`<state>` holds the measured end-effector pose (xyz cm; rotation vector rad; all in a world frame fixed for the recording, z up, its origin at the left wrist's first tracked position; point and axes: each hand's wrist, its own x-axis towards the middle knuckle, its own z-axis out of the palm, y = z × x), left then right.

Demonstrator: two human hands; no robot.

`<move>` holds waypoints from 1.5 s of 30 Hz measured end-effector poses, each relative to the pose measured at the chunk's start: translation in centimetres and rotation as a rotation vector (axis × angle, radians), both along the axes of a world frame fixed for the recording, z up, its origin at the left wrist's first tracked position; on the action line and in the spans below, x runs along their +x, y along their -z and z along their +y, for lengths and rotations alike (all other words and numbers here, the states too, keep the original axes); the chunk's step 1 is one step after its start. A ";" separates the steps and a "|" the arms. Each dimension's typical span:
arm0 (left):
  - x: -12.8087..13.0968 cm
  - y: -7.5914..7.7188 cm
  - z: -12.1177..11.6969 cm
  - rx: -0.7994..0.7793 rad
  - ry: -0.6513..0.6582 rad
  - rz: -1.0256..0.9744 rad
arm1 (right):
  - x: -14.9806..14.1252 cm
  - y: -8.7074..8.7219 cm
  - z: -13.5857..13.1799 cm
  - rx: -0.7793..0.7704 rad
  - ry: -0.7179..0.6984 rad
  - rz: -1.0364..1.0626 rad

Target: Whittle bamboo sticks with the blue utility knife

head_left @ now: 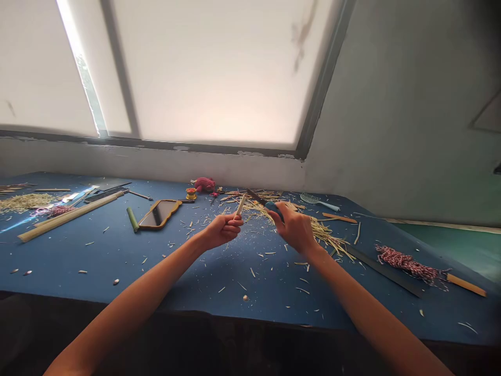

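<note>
My left hand [221,230] is closed around a short pale strip of wood or bamboo [241,204], whose upper end points up and away. To its right, my right hand [296,227] grips a knife [257,197] by its dark blue-green handle. The dark blade slants up and left, its tip near the top of the strip; I cannot tell whether they touch. Beneath and behind the right hand lies a heap of thin pale shavings [331,237]. Small slivers are scattered over the blue table [188,282] around both hands.
Left are a gold-framed mirror [159,214], a green bamboo piece [132,219] and long bamboo lengths [74,215]. At the back sit a pink plush toy [204,184] and a pale hairbrush [319,201]. Right lie a red-and-white cord bundle [407,262] and a dark flat strip [385,270].
</note>
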<state>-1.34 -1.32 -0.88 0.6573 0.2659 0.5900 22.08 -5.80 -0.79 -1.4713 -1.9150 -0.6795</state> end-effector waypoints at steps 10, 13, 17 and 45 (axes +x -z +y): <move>-0.1 -0.6 -0.8 0.164 0.125 0.104 | 2.4 -0.8 1.4 -0.083 0.278 0.077; 0.3 -0.5 -0.7 0.229 -0.024 0.073 | 4.9 -1.1 2.0 -0.071 0.365 0.220; 0.9 0.5 0.0 0.342 -0.278 0.140 | 3.6 -0.3 1.5 -0.018 0.169 0.186; 0.3 2.0 0.4 0.718 -0.250 0.534 | 7.6 -1.6 1.6 -0.004 0.496 0.179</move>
